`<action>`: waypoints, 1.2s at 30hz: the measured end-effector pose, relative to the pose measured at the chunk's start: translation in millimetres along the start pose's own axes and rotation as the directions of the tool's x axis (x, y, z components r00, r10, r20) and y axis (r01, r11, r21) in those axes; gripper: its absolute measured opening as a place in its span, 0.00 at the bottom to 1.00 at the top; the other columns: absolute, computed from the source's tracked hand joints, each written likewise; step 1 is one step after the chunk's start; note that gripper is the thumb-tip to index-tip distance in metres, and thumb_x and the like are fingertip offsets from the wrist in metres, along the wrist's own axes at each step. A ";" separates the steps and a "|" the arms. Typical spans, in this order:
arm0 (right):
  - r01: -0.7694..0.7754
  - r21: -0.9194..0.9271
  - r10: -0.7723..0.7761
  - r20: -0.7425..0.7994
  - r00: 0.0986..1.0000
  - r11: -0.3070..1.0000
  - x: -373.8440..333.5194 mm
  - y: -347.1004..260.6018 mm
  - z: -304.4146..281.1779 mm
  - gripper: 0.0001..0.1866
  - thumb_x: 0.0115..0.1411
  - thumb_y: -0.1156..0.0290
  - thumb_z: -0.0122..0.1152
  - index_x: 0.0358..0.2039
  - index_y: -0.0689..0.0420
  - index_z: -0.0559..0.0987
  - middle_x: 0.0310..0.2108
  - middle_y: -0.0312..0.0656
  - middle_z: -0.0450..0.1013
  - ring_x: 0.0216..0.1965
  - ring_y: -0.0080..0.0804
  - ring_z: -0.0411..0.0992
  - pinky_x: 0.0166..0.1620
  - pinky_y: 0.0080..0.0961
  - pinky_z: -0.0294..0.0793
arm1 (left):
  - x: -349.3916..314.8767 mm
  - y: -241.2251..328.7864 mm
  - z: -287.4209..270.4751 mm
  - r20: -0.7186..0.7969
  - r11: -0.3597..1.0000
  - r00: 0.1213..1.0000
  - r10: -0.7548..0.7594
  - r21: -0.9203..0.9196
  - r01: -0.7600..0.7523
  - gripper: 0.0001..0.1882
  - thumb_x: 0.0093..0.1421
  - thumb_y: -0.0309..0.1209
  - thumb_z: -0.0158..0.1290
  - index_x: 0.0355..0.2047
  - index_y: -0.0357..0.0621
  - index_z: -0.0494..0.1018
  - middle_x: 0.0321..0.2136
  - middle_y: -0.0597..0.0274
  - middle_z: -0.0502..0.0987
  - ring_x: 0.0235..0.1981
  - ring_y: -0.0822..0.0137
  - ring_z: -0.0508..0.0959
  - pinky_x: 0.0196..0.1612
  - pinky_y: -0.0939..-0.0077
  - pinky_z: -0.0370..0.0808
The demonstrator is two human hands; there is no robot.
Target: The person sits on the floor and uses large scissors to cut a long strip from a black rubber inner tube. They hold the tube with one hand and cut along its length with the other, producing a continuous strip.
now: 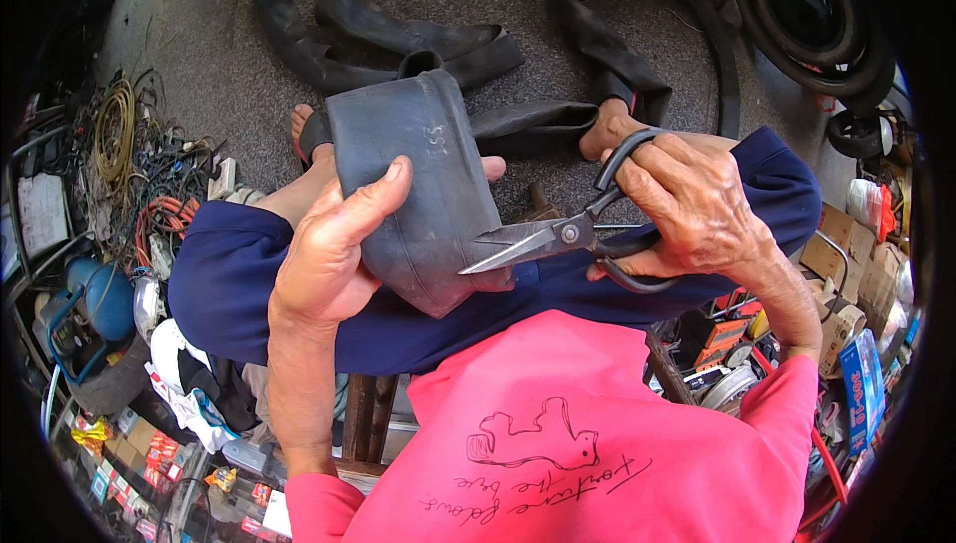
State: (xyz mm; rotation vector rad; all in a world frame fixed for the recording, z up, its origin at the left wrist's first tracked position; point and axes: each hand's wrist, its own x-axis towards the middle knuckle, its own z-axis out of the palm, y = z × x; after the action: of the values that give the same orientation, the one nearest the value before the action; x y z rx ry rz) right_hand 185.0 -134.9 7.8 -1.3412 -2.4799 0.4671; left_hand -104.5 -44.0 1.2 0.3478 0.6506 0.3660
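A wide, flattened piece of black rubber inner tube point(428, 210) lies over my lap, marked with a few pale characters. My left hand point(334, 244) grips its left side, thumb on top and the other fingers mostly hidden underneath; one fingertip shows past the far edge. In my right hand point(692, 210) are scissors point(571, 234) with black handles, my fingers and thumb through the loops. Their blades are spread at the tube's lower right edge, one lying over the rubber and the other partly hidden.
Long black rubber strips point(418, 40) lie on the grey floor point(199, 20) beyond my feet. A tyre point(812, 5) rests at far right. Tangled cables point(119, 135) and a blue tank point(105, 294) crowd the left; cardboard boxes point(846, 254) crowd the right.
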 end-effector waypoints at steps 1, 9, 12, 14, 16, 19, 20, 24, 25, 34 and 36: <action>-0.009 0.074 0.004 0.059 0.998 0.997 2.1 1.1 -6.0 0.34 0.40 0.45 0.74 0.33 0.63 0.75 0.28 0.44 0.69 0.30 0.42 0.70 0.34 0.34 0.71 | -0.5 0.6 -0.1 -0.001 1.000 1.000 -0.012 0.013 0.012 0.26 0.72 0.37 0.42 0.63 0.32 0.56 0.58 0.37 0.68 0.54 0.51 0.76 0.55 0.55 0.76; -0.018 0.189 -0.008 0.137 0.991 0.982 4.4 2.8 -15.0 0.32 0.41 0.45 0.74 0.29 0.62 0.75 0.25 0.44 0.69 0.32 0.45 0.71 0.35 0.36 0.72 | -1.6 0.5 -2.2 -0.019 0.988 1.000 -0.019 0.154 0.022 0.26 0.73 0.41 0.40 0.63 0.34 0.57 0.57 0.37 0.70 0.52 0.53 0.77 0.54 0.57 0.77; -0.031 0.007 0.030 0.051 0.998 0.999 -3.1 -3.7 -8.4 0.32 0.40 0.47 0.74 0.32 0.62 0.75 0.30 0.45 0.71 0.34 0.43 0.73 0.34 0.34 0.74 | 1.7 -1.9 -1.0 -0.038 0.996 0.999 0.006 0.094 -0.002 0.27 0.73 0.42 0.38 0.63 0.34 0.57 0.57 0.38 0.70 0.52 0.53 0.77 0.54 0.57 0.77; -0.014 -0.142 0.011 -0.019 1.000 0.990 -3.0 -2.7 -5.5 0.31 0.40 0.48 0.73 0.34 0.62 0.75 0.32 0.44 0.71 0.34 0.41 0.74 0.33 0.32 0.74 | 3.5 -4.6 1.2 -0.038 0.997 0.999 0.033 0.071 -0.030 0.27 0.73 0.43 0.37 0.63 0.33 0.58 0.57 0.39 0.70 0.53 0.53 0.76 0.54 0.56 0.76; -0.012 -0.180 0.006 -0.033 0.999 0.984 -1.8 0.1 -5.9 0.31 0.40 0.48 0.74 0.33 0.62 0.75 0.31 0.45 0.71 0.34 0.41 0.74 0.33 0.33 0.74 | 4.3 -5.1 1.2 -0.025 0.998 0.999 0.047 0.050 -0.046 0.27 0.74 0.44 0.36 0.62 0.33 0.58 0.57 0.40 0.70 0.53 0.53 0.76 0.55 0.56 0.76; -0.090 0.031 0.087 0.082 0.993 0.995 0.7 -3.0 -13.4 0.31 0.41 0.47 0.76 0.31 0.63 0.74 0.30 0.48 0.72 0.34 0.44 0.75 0.33 0.35 0.74 | 4.8 -5.6 -0.9 -0.014 0.995 0.998 0.066 0.079 -0.065 0.28 0.74 0.44 0.35 0.62 0.33 0.58 0.57 0.42 0.70 0.54 0.54 0.76 0.56 0.59 0.75; -0.109 0.091 0.099 0.107 0.989 0.990 2.0 -3.4 -15.4 0.31 0.41 0.47 0.76 0.30 0.63 0.74 0.29 0.48 0.72 0.34 0.45 0.74 0.34 0.35 0.75 | 4.4 -7.3 -2.2 -0.027 0.988 0.996 0.084 0.130 -0.080 0.28 0.74 0.45 0.35 0.62 0.33 0.59 0.57 0.43 0.70 0.54 0.55 0.75 0.57 0.60 0.74; -0.087 0.137 0.080 0.054 0.995 0.987 4.8 -7.6 -18.4 0.31 0.41 0.47 0.76 0.28 0.63 0.74 0.26 0.47 0.69 0.33 0.45 0.73 0.34 0.35 0.74 | 5.6 -7.2 -1.0 -0.019 0.978 0.996 0.082 0.195 -0.077 0.29 0.74 0.46 0.34 0.62 0.33 0.60 0.58 0.45 0.70 0.54 0.58 0.76 0.58 0.64 0.73; -0.080 0.102 0.073 0.071 0.995 0.992 5.2 -7.7 -18.4 0.31 0.41 0.47 0.76 0.29 0.63 0.74 0.27 0.47 0.69 0.33 0.44 0.73 0.34 0.35 0.74 | 5.4 -7.9 -1.3 -0.022 0.975 0.996 0.082 0.211 -0.075 0.29 0.74 0.46 0.34 0.62 0.33 0.59 0.58 0.45 0.70 0.54 0.57 0.75 0.57 0.63 0.73; 0.149 -0.075 -0.149 0.011 0.989 0.986 3.7 10.4 -8.2 0.35 0.33 0.51 0.80 0.35 0.63 0.75 0.28 0.43 0.70 0.27 0.41 0.73 0.29 0.31 0.73 | 2.6 -8.5 1.4 0.029 0.999 0.999 -0.041 0.033 0.040 0.32 0.73 0.50 0.32 0.64 0.35 0.54 0.58 0.41 0.69 0.52 0.50 0.77 0.52 0.53 0.79; 0.107 0.053 -0.111 0.083 0.990 0.993 5.7 13.0 -7.0 0.32 0.37 0.49 0.76 0.32 0.62 0.73 0.27 0.42 0.68 0.28 0.40 0.71 0.28 0.33 0.71 | 2.6 -7.4 1.4 0.034 0.999 0.998 -0.047 0.008 0.046 0.32 0.73 0.50 0.31 0.64 0.35 0.55 0.57 0.40 0.69 0.51 0.51 0.77 0.52 0.55 0.79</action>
State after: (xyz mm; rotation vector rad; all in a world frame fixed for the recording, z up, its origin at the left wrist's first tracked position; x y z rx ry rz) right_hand 194.5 -122.3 9.4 -1.1837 -2.5780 0.5670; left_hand -100.1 -49.6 -2.2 0.3447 0.6258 0.3128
